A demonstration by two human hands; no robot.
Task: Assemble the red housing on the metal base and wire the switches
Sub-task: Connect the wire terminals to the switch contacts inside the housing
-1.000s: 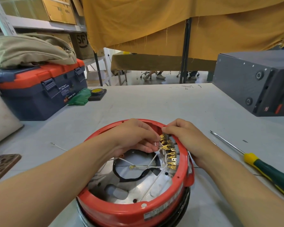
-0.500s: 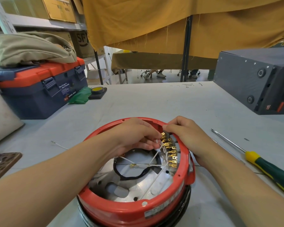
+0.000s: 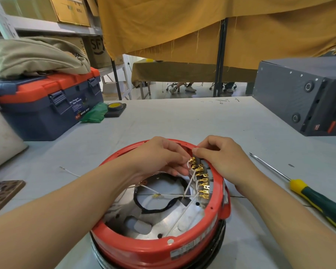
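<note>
Grey worktop (image 3: 182, 121); mustard curtain (image 3: 202, 26) behind, toolbox (image 3: 47, 107) far left, dark box (image 3: 303, 94) right, screwdriver (image 3: 318, 199) cut off at right edge. Red housing (image 3: 144, 247) sits on metal base (image 3: 155, 216), near centre. Left hand (image 3: 159, 158) fingers pinch white wire (image 3: 188, 183) at brass terminals (image 3: 201, 181); right hand (image 3: 221, 160) fingers curled on rim, grip unclear.

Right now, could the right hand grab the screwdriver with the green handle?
Probably yes. The screwdriver lies in the open on the table just right of the right hand, nothing between them. But that hand is busy at the brass terminals, so it must let go first.
</note>
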